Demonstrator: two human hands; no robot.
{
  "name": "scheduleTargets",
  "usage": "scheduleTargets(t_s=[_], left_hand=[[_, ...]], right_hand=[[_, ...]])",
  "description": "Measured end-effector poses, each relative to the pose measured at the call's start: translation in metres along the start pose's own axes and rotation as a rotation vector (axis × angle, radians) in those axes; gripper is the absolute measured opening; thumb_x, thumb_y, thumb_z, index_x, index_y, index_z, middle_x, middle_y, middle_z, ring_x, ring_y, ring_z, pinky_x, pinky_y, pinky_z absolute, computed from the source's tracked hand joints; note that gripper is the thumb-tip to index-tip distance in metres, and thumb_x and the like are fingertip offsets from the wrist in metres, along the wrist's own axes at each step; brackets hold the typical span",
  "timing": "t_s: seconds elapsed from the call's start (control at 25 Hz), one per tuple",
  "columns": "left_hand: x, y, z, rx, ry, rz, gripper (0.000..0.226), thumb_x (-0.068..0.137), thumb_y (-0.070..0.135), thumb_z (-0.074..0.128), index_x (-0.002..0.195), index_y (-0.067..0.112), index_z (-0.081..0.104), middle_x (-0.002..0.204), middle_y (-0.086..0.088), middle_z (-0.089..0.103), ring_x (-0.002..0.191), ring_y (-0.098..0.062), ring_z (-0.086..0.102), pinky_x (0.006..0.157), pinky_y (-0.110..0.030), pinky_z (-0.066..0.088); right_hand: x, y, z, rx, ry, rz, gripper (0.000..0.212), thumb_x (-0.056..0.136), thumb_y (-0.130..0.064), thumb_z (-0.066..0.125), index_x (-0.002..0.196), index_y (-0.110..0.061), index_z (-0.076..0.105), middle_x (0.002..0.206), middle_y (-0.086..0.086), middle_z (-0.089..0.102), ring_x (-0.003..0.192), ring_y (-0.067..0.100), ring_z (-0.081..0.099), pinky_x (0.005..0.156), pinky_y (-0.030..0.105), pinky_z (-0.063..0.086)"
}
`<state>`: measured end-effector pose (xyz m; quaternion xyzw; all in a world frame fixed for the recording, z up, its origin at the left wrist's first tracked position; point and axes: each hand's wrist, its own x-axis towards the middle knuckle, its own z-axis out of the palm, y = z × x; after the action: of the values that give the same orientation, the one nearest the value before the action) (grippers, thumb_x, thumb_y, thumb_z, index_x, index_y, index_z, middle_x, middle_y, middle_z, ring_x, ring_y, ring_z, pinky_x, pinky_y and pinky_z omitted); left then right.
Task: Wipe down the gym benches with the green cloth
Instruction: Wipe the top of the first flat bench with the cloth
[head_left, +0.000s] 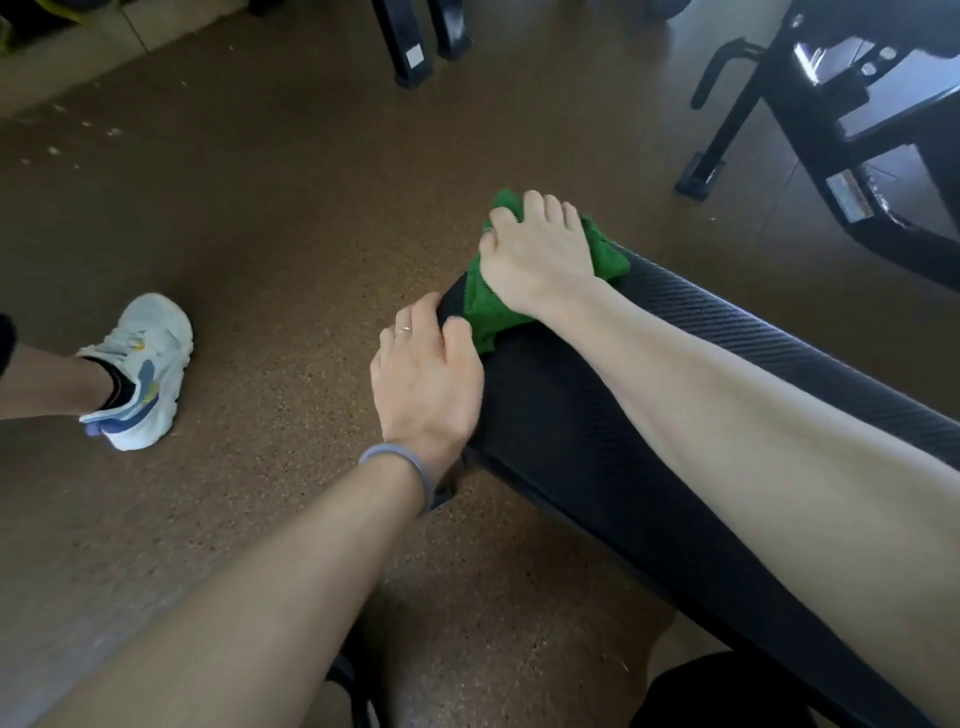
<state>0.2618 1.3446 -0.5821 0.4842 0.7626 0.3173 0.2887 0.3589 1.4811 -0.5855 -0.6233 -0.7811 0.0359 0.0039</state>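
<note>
A black padded gym bench (566, 431) runs from the middle of the view toward the lower right. At its far end lies the green cloth (485, 309), bunched over the pad's end edge. My right hand (535, 254) presses down on the cloth, fingers curled over it. My left hand (426, 374), with a ring and a grey wristband, rests on the bench's left side edge just beside the cloth, fingers bent around the pad.
Brown speckled rubber floor (260, 234) surrounds the bench. My left foot in a white and blue sneaker (140, 374) stands at the left. Black machine legs (410, 47) stand at the top centre, another black frame (810, 119) at the upper right.
</note>
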Motion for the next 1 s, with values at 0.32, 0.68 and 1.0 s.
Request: scheduleTargets(t_s=[0.32,0.68,1.0], left_hand=[[0.012,-0.048,-0.054,-0.802,-0.161,-0.507,0.053,0.110,0.042,0.022,0.106,0.010,0.064,0.115,-0.012,0.068,0.119,-0.025,0.063,0.114,-0.038,0.043],[0.013,-0.046,-0.052,-0.753,-0.058,-0.580,0.055,0.109,0.042,0.025,0.125,0.005,0.063,0.121,-0.014,0.069,0.110,-0.025,0.064,0.109,-0.040,0.047],[0.005,-0.017,-0.029,-0.674,-0.145,-0.530,0.050,0.098,0.052,0.030,0.115,0.026,0.070,0.117,-0.006,0.072,0.108,-0.024,0.065,0.105,-0.048,0.049]], right_hand=[[-0.170,-0.027,0.008,0.037,0.002,-0.522,0.060,0.103,-0.036,0.045,0.160,-0.024,0.033,0.169,0.016,0.022,0.156,0.035,0.021,0.127,0.050,0.018],[-0.078,-0.078,-0.006,-0.090,-0.111,-0.569,0.035,0.100,-0.039,0.043,0.106,-0.017,0.070,0.106,0.007,0.061,0.107,0.031,0.058,0.100,0.043,0.037],[-0.166,-0.008,0.008,0.106,0.030,-0.498,0.053,0.105,-0.039,0.035,0.157,-0.028,0.040,0.166,0.005,0.030,0.155,0.024,0.023,0.128,0.043,0.015]])
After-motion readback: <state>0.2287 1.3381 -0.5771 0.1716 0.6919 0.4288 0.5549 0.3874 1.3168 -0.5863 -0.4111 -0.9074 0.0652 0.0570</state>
